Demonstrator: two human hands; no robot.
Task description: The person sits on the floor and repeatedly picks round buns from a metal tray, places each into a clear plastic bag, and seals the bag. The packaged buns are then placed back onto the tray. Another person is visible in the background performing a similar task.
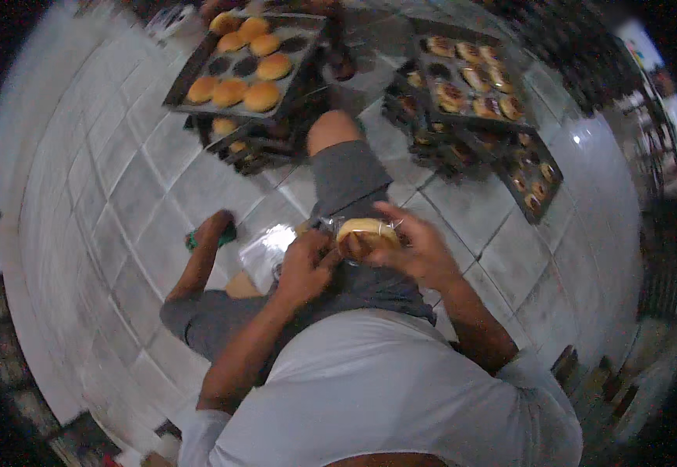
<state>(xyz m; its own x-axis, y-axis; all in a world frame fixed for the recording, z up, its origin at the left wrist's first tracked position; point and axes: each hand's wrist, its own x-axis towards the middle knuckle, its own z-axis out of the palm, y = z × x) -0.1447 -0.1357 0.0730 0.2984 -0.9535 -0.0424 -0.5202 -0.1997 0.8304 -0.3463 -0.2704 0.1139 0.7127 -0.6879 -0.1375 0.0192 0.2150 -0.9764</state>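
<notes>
A round golden bun (363, 231), its lower side darker, sits in a clear plastic bag above my lap. My right hand (422, 247) holds the wrapped bun from the right, thumb below and fingers above, a little blurred. On the other side my left hand (307, 263) has its fingers closed at the bag's end; exactly how the plastic lies in them is too blurred to see. Just left of that hand is a shiny pile of clear plastic (267, 251), probably bags, with a piece of brown cardboard (242, 286) below it.
Dark trays are stacked on the tiled floor (221, 189) ahead. The left top tray (301, 61) carries plain golden buns and several vacant dark hollows. Brown-topped buns fill most of the right top tray (463, 117). A lower tray (550, 162) juts out rightward. Dark racks line the right side.
</notes>
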